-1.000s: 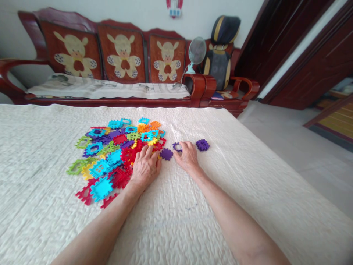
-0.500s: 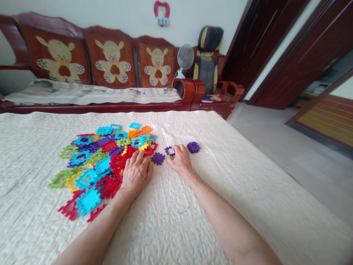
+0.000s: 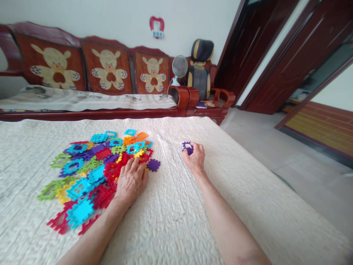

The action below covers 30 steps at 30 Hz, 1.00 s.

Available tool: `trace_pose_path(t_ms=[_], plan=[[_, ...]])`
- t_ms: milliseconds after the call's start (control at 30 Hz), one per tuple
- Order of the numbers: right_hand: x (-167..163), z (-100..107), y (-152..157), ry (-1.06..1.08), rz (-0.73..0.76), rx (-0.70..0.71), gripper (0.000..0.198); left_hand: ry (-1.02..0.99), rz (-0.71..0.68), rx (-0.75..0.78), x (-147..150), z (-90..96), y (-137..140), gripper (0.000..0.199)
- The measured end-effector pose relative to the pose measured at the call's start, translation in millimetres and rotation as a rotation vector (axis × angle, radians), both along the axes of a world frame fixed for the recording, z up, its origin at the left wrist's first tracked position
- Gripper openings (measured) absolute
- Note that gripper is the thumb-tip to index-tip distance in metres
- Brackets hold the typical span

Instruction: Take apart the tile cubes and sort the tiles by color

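My right hand (image 3: 195, 158) pinches a purple toothed frame piece (image 3: 186, 144) by its right side. That piece is over or against the other purple piece on the cloth, which it and my fingers partly cover. My left hand (image 3: 132, 178) lies with fingers stretched over the right side of a pile of colourful interlocking plastic tiles, covering some red tiles (image 3: 111, 171). Just right of its fingertips is a solid purple tile (image 3: 153, 165). A solid blue tile (image 3: 80, 211) lies at the near end of the pile, on red ones.
A cream quilted cloth (image 3: 171, 221) covers the surface under everything. Orange tiles (image 3: 129, 140) and green tiles (image 3: 52, 189) lie in the pile. Beyond stand a wooden sofa (image 3: 182, 96) with bear-patterned cushions, a small fan (image 3: 179, 66) and a chair with a massage pad (image 3: 200, 81).
My right hand has carried the purple frame piece rightward, away from the solid purple tile, to the other purple piece. My left hand stays on the pile. The view has shifted slightly.
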State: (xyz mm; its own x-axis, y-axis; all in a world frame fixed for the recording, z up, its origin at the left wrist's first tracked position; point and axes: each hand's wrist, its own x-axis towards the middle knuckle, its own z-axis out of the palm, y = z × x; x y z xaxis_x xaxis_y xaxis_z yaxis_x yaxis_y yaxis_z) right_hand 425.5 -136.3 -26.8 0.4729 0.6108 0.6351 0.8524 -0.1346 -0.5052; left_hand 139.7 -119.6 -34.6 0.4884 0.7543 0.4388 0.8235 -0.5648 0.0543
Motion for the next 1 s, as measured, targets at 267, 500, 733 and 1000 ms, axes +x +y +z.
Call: trace_pose_path(t_ms=[267, 500, 733, 1000], plan=[[-2.4, -18.3, -9.1, 0.073, -0.074, -0.053, 0.037, -0.018, 0.003, -0.022, 0.5, 1.0, -0.9, 0.041], [0.0, -20.1, -6.2, 0.093, -0.068, -0.068, 0.038, -0.023, 0.017, -0.045, 1.9, 2.7, -2.2, 0.04], [-0.7, -19.0, -5.1, 0.099, -0.067, -0.114, 0.042, -0.026, 0.011, -0.037, 1.6, 2.5, -2.5, 0.04], [-8.7, -10.4, -5.6, 0.068, -0.156, -0.341, 0.063, 0.008, 0.022, 0.003, 0.6, -2.3, -0.6, 0.04]])
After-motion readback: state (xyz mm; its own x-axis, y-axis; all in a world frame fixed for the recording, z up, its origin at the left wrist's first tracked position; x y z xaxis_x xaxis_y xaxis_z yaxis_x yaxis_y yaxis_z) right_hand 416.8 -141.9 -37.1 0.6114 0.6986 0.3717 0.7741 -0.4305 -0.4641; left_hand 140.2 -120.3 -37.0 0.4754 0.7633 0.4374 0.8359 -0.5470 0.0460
